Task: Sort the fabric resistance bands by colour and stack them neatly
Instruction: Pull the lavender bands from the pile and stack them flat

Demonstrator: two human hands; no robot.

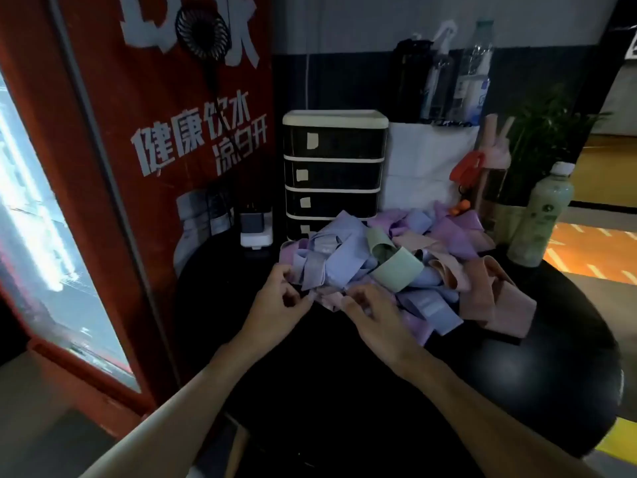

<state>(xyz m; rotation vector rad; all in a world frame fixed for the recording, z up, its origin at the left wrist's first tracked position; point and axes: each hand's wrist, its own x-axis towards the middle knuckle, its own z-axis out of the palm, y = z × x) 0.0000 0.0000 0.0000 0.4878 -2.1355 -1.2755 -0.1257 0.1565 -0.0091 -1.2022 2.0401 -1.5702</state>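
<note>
A tangled heap of fabric resistance bands (386, 260) lies on a round black table (517, 374). It mixes blue bands (339, 260), purple bands (448, 232), green bands (396, 270) and dusty pink bands (496, 298). Both hands work at the heap's near left edge. My left hand (275, 305) has its fingers curled at the edge of a blue band. My right hand (372, 312) pinches a pale pink band (331, 298) at the front of the heap. Whether the left fingers hold fabric is unclear.
A black drawer unit with cream trim (332, 167) stands behind the heap. Bottles (539, 215) and a potted plant (551, 139) crowd the table's right rear. A red vending machine (138, 167) stands on the left, with a white charger (255, 225) beside it.
</note>
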